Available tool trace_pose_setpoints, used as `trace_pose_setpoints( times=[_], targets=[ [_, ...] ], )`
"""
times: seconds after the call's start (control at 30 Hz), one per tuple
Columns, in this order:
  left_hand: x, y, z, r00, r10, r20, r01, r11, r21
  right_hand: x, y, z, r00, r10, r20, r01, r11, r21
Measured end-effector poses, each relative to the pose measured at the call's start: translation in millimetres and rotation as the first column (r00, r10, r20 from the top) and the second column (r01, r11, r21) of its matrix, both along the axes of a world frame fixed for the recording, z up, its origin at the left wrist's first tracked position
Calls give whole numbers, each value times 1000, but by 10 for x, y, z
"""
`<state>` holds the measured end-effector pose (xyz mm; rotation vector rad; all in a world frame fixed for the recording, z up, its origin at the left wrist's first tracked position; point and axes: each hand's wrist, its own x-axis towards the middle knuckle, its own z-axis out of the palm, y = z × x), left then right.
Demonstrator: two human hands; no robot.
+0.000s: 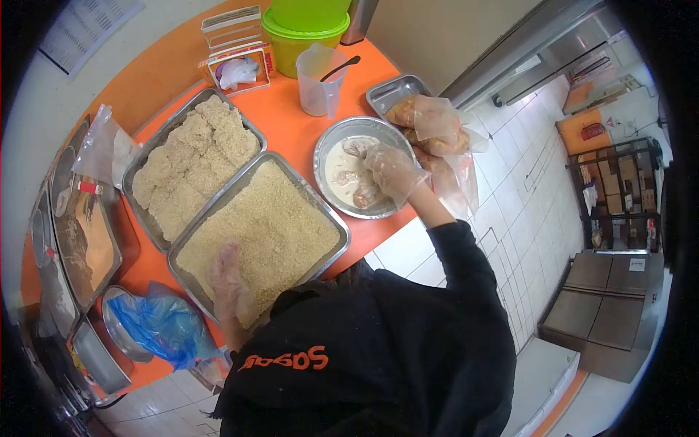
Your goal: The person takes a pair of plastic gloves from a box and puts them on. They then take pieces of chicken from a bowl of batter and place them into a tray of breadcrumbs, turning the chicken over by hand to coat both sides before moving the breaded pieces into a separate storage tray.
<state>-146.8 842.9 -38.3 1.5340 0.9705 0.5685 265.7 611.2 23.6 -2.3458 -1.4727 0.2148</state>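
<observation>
My left hand (229, 280), in a clear glove, lies flat with fingers spread on the breadcrumbs in the near metal tray (331, 218). My right hand (393, 173), also gloved, reaches into a round metal bowl (325, 149) of pale batter, its fingers curled on a battered meat piece (362, 195). Other pieces lie in the batter beside it. A second tray (145, 156) behind holds several breaded cutlets (193, 164).
A small metal pan with bagged raw meat (433, 124) sits right of the bowl. Behind stand a clear measuring jug (320, 80), a green lidded bucket (302, 33) and a box. Blue gloves (164, 324) lie in a bowl at the left. The orange counter edge (393, 226) drops to tiled floor.
</observation>
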Motion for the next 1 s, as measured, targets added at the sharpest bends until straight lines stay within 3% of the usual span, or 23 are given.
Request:
trace_pose_setpoints(
  times=[0.03, 0.07, 0.17, 0.23, 0.33, 0.4, 0.43, 0.5, 0.53, 0.57, 0.67, 0.73, 0.8, 0.87, 1.0],
  targets=[
    [-37, -10, 38, 999, -5, -50, 6, 1000, 18, 71, 11, 0, 997, 60, 42, -55, 992, -116],
    [-89, 22, 36, 1000, -26, 8, 25, 999, 41, 125, 7, -7, 989, 125, 77, -104, 967, -233],
    [-158, 88, 38, 989, -37, 141, 27, 997, 76, 294, -107, -48, 873, 352, 337, -298, 933, -202],
    [-128, 114, 191, 988, 4, 154, -13, 998, 56, 307, -157, -24, 722, 389, 572, -302, 921, -246],
    [-31, 73, 442, 996, -1, -89, 21, 976, 218, 293, -143, 241, 324, 598, 733, -151, 797, -585],
    [6, 4, 585, 998, -29, -52, 40, 973, 225, 246, -89, 541, 425, 576, 698, -81, 793, -604],
    [9, -19, 612, 999, -42, -35, 49, 972, 229, 229, -68, 660, 652, 425, 628, -92, 866, -492],
    [-20, -33, 555, 999, -39, -3, 39, 975, 219, 178, -50, 874, 952, 83, 295, -2, 965, -263],
    [-32, -39, 524, 999, -39, 12, 36, 976, 214, 145, -52, 985, 995, -80, 63, 90, 982, -169],
    [-41, -46, 508, 999, -35, 19, 31, 981, 192, 106, -55, 1106, 958, -219, -186, 204, 974, -99],
    [-61, -41, 434, 999, -29, 35, 23, 987, 159, -153, 26, 1529, 972, -217, -87, 217, 976, -7],
    [-84, -33, 382, 999, -35, 37, 28, 983, 180, -304, 131, 1799, 969, -209, -130, 200, 976, -80],
    [-75, -24, 409, 998, -43, 35, 37, 985, 171, -226, 158, 1654, 973, -185, -134, 179, 982, -61],
    [-59, -18, 433, 998, -56, 32, 50, 983, 174, 143, 132, 992, 984, -150, -91, 155, 987, 47],
    [-52, -13, 441, 995, -69, 68, 57, 984, 171, 152, 205, 686, 957, 11, 290, 58, 972, -229]
  ],
)
